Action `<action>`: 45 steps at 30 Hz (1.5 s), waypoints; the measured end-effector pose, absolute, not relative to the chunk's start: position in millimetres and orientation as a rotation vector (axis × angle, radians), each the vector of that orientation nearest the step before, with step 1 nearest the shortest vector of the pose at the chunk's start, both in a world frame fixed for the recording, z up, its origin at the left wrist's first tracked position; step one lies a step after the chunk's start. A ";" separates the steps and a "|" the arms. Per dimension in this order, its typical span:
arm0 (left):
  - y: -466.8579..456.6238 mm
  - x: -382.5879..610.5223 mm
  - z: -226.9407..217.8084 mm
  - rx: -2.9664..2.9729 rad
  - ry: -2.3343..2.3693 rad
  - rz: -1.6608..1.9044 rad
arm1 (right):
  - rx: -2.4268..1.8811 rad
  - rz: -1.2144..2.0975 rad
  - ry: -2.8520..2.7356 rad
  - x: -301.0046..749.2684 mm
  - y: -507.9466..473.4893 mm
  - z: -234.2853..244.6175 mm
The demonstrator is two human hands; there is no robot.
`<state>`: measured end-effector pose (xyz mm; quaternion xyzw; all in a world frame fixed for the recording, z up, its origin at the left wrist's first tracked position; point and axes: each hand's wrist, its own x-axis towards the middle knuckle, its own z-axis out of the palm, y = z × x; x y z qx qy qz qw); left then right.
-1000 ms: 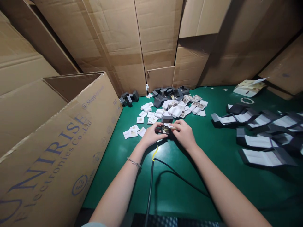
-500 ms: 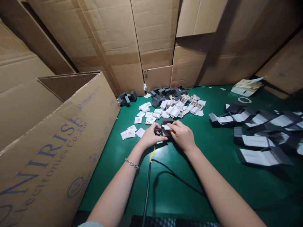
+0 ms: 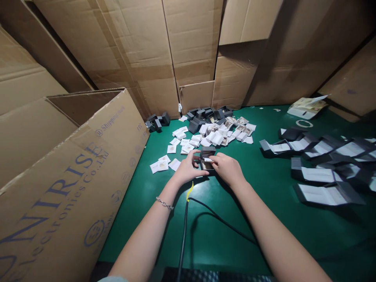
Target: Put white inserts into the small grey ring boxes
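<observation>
A small dark hinged box (image 3: 208, 151) stands on the green table with its lid raised. My left hand (image 3: 188, 167) curves around the box's left side, thumb at the front edge and fingers at the back, gripping it. Over the box's right side, my right hand (image 3: 226, 167) pinches a small white card (image 3: 208, 159), which lies partly inside the box. The pinching fingers hide some of the card. Loose white cards (image 3: 161, 164) lie left of my left hand. Just behind the box is a heap of white folded inserts (image 3: 216, 135).
Dark boxes (image 3: 202, 117) are piled behind the inserts. Opened dark boxes with white linings (image 3: 321, 194) spread along the right. A large carton (image 3: 88, 176) stands at left. A black cable (image 3: 184, 231) with a yellow tie (image 3: 190, 192) rises in front. A white ring (image 3: 304, 123) lies far right.
My right hand has shifted slightly to the right, and the white card sits a little lower in the box. More of the raised lid shows. My left hand stays around the box.
</observation>
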<state>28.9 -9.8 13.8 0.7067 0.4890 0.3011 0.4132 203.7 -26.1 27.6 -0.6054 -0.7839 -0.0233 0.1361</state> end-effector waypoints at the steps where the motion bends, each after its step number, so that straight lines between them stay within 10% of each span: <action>1: -10.6 29.0 14.4 1.797 1.227 0.752 | -1.766 -0.042 -2.283 203.3 -26.0 27.8; 45: -13.3 29.1 22.1 1.861 1.233 0.627 | -1.842 -0.018 -2.309 197.6 -30.7 37.5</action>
